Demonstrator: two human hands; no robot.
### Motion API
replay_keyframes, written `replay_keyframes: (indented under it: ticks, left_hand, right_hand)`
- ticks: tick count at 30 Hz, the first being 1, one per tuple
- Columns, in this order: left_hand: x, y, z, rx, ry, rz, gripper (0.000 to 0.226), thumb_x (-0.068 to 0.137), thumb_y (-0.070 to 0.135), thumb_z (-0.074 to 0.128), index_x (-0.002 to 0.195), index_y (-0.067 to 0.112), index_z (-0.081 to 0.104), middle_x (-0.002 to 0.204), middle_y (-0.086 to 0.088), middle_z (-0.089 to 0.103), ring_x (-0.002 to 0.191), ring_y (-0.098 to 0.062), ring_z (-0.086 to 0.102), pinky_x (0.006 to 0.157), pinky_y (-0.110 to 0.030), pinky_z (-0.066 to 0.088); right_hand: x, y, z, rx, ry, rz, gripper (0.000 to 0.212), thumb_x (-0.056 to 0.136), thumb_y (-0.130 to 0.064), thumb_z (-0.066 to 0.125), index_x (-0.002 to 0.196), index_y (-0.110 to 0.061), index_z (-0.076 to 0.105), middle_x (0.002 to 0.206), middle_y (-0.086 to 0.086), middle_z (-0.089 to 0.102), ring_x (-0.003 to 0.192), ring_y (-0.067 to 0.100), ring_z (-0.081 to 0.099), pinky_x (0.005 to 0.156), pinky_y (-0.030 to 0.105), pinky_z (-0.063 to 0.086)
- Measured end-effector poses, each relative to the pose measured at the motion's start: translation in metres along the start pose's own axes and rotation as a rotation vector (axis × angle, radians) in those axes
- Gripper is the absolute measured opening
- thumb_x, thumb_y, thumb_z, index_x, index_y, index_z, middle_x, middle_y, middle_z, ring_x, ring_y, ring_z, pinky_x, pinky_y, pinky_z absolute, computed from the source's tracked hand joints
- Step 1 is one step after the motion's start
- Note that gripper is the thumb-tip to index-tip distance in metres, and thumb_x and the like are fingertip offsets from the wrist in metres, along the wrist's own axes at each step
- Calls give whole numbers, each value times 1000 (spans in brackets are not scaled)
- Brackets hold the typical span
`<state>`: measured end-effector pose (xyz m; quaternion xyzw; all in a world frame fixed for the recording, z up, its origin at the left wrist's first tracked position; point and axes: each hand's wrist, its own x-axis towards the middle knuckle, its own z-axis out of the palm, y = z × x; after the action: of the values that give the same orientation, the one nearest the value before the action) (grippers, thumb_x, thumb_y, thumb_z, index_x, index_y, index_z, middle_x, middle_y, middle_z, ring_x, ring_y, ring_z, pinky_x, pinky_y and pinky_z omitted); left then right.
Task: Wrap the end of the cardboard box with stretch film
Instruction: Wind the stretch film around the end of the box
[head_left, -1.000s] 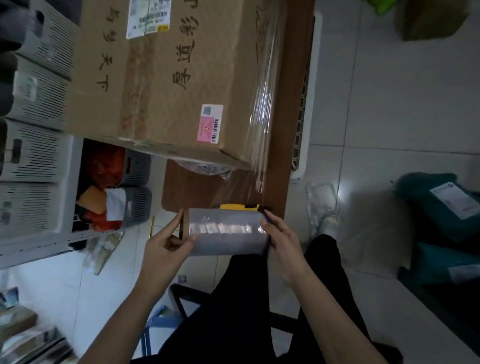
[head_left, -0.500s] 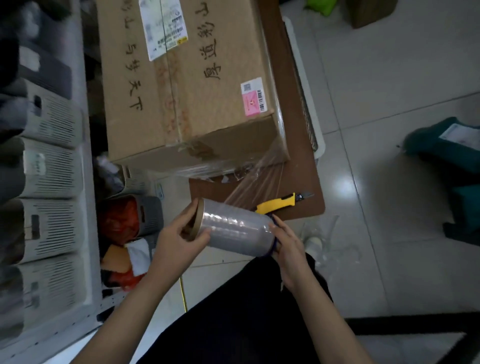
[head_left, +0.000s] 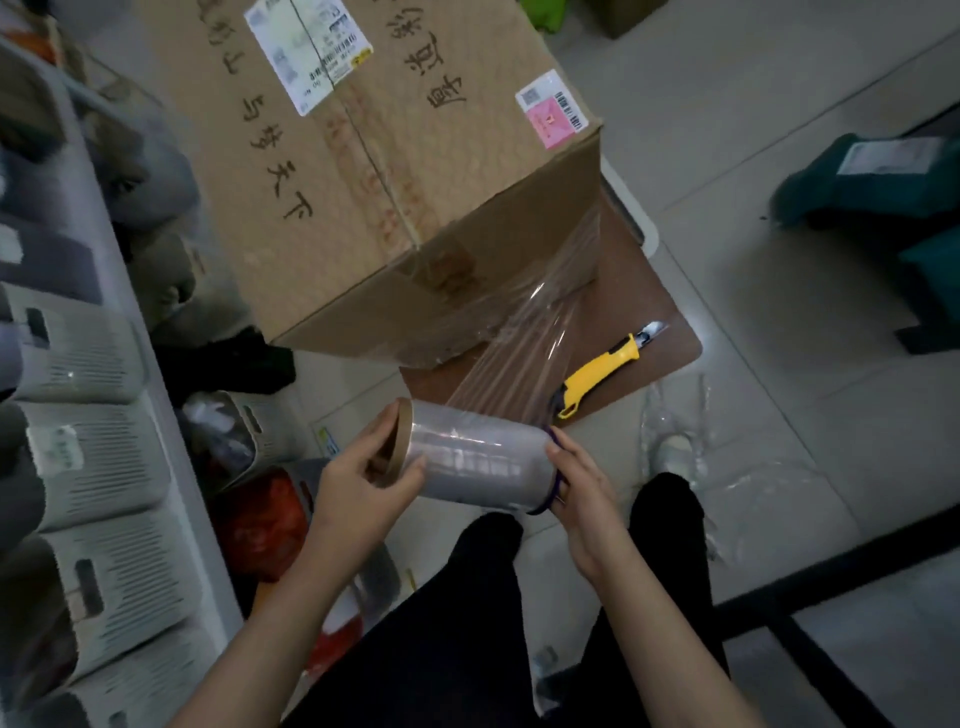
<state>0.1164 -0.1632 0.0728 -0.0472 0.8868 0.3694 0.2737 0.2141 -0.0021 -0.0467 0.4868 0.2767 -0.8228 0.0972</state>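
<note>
A box bears handwritten Chinese characters, a white barcode label and a pink sticker. Left hand and right hand grasp the ends of the roll; film runs to the box.

The cardboard box runs past the top edge; its label is blurred.

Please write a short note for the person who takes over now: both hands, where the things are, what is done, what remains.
The left hand grips the left end of the roll.
The right hand holds its right end.
The film stretches from the roll up to the near right corner of the box. The box sits on the table, with the knife beside the film.
Done: film seems attached at that corner.
Left: carry it across the near end, then cut.
</note>
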Motion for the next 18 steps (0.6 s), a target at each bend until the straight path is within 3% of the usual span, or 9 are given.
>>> replay_keyframes:
  ticks: [5, 8, 12, 18]
  left_hand:
    - [17, -29, -56, 93, -60, 135, 59, 81, 8, 69, 135, 16, 47, 135, -1, 54, 118, -4, 53, 101, -23, 43]
    - [23, -44, -85, 131, -72, 164, 59, 81, 13, 69, 135, 25, 47, 139, 6, 49, 119, 6, 48, 97, -10, 40]
    - [26, -61, -116, 167, -76, 172, 59, 82, 19, 69, 136, 32, 47, 140, 9, 49, 125, -2, 47, 107, -31, 39]
    - [47, -85, -157, 231, -102, 177, 58, 81, 12, 70, 135, 24, 49, 127, -1, 60, 111, -11, 59, 100, -41, 47]
  right_hand:
    - [-6, 59, 52, 130, 26, -19, 30, 89, -27, 61, 119, -30, 59, 112, -6, 68, 101, 13, 65, 75, 25, 53]
    - [-7, 85, 80, 173, 26, -23, 31, 90, -27, 60, 120, -30, 59, 115, -5, 67, 105, 15, 64, 85, 32, 52]
    - [-6, 108, 107, 210, 3, -18, 29, 89, -27, 62, 117, -29, 61, 116, -1, 68, 104, 17, 66, 80, 29, 53]
    - [-1, 134, 146, 270, 48, -50, 33, 89, -26, 62, 121, -24, 61, 117, 0, 68, 107, 18, 64, 80, 28, 53]
